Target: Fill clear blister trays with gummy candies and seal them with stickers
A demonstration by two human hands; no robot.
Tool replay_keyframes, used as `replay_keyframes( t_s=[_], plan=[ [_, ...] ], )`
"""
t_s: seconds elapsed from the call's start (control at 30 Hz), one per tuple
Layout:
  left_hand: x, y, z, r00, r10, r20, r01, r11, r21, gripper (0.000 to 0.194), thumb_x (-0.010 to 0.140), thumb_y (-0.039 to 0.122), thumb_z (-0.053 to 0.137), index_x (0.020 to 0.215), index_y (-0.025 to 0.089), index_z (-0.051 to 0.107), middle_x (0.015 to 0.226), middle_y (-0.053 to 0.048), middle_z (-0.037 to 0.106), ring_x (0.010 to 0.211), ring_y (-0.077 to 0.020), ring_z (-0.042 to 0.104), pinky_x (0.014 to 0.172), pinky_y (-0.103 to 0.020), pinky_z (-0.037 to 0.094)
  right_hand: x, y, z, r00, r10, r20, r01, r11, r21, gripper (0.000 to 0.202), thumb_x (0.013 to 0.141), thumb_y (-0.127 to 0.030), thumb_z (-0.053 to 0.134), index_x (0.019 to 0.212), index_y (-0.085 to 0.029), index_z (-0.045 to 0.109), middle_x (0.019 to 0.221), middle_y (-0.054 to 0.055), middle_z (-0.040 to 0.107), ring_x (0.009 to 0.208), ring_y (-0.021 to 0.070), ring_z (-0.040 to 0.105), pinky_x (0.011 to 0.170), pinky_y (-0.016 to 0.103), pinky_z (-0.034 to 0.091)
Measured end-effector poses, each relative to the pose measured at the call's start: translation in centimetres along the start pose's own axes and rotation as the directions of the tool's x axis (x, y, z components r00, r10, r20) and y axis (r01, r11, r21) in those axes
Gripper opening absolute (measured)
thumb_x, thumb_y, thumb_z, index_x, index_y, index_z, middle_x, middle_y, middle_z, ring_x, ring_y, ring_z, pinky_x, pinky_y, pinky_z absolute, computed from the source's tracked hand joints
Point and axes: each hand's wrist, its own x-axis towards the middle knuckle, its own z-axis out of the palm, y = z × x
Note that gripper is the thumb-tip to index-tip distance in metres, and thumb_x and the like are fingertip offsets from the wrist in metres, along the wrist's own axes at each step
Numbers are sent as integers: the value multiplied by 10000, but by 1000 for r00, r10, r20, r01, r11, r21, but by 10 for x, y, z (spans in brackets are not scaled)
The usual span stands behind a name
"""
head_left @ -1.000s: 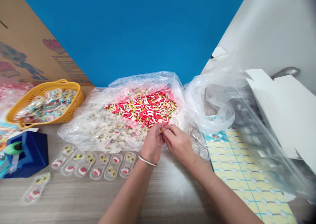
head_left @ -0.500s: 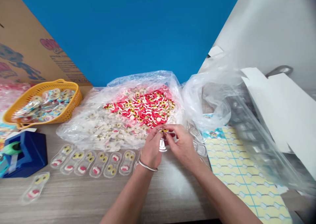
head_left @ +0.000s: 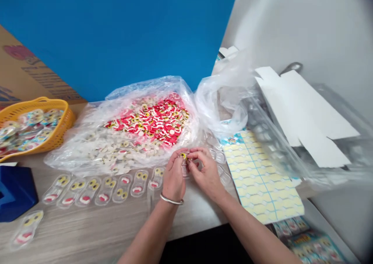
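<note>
My left hand (head_left: 174, 178), with a bangle at the wrist, is closed on a clear plastic blister shell (head_left: 184, 171). A yellow eye piece (head_left: 183, 155) shows at the shell's upper end. Thumb and forefinger of my right hand (head_left: 206, 172) pinch together at the shell's edge; a bit of red shows beneath these fingers, but what they grip is hidden. Left of my hands lies a row of clear shells (head_left: 84, 200) with yellow eyes and red-and-white mouths in them. Beyond them, an open plastic bag (head_left: 70, 143) spills loose eye and mouth pieces (head_left: 157, 120).
A yellow basket (head_left: 65, 130) of packed pieces and a blue tape dispenser (head_left: 17, 194) stand at left. To the right are empty shells (head_left: 223, 174), a yellow printed sheet (head_left: 262, 178), and white card (head_left: 303, 116) on clear plastic. A printed box sits lower right.
My view has swung to the right, so the things on the table appear further left. My hands stay together at the shell, with the yellow eye showing more clearly.
</note>
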Motion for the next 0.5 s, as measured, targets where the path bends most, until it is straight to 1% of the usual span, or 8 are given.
replay_keyframes(
  t_s=[0.07, 0.1, 0.13, 0.2, 0.3, 0.4, 0.5],
  plan=[
    [-10, -7, 3, 999, -41, 19, 41, 999, -5, 290, 784, 343, 660, 1021, 177, 672, 962, -65, 701, 907, -202, 636, 814, -314, 488, -14, 1, -3, 997, 69, -31, -68, 997, 40, 156, 836, -149, 570, 910, -216, 691, 1079, 73, 588, 1002, 187, 590, 716, 265, 528],
    [-15, -11, 5, 998, -64, 21, 64, 998, -17, 288, 769, 326, 677, 1015, 177, 665, 932, -50, 697, 877, -184, 633, 802, -300, 483, -21, 2, -5, 995, 90, -48, -87, 995, 57, 172, 839, -145, 565, 918, -217, 700, 1073, 71, 587, 999, 185, 590, 708, 261, 528],
    [-20, -15, 6, 996, -91, 24, 92, 995, -38, 291, 752, 306, 692, 1010, 178, 657, 911, -36, 692, 852, -167, 630, 792, -286, 477, -29, 5, -7, 993, 99, -60, -95, 993, 66, 190, 844, -142, 564, 935, -220, 711, 1069, 70, 590, 1007, 185, 589, 724, 266, 530],
    [-29, -23, 9, 987, -155, 31, 157, 983, -96, 306, 724, 269, 712, 1008, 179, 642, 886, -19, 686, 822, -143, 626, 773, -264, 467, -44, 10, -13, 993, 93, -72, -89, 994, 59, 239, 852, -136, 567, 998, -237, 726, 1078, 69, 604, 1039, 192, 584, 807, 301, 529],
    [-40, -32, 12, 970, -239, 40, 242, 959, -150, 331, 696, 228, 721, 1010, 178, 626, 855, -18, 689, 781, -134, 632, 740, -254, 468, -61, 17, -23, 996, 63, -61, -62, 998, 26, 325, 852, -125, 575, 1116, -263, 706, 1116, 66, 632, 1067, 202, 582, 917, 360, 498],
    [-43, -31, 15, 964, -262, 38, 264, 952, -154, 336, 695, 216, 720, 1009, 179, 608, 900, -40, 705, 772, -147, 654, 728, -272, 491, -63, 19, -36, 998, 54, -37, -53, 998, 29, 349, 848, -122, 568, 1153, -256, 675, 1137, 66, 653, 1068, 207, 591, 935, 379, 489],
    [-35, -19, 15, 968, -248, 34, 250, 954, -165, 354, 720, 229, 713, 1045, 187, 581, 1062, -83, 703, 822, -180, 689, 729, -308, 525, -43, 18, -46, 999, 48, -18, -48, 999, -5, 287, 858, -150, 552, 1101, -235, 677, 1105, 67, 672, 1066, 217, 600, 948, 395, 478]
  ],
)
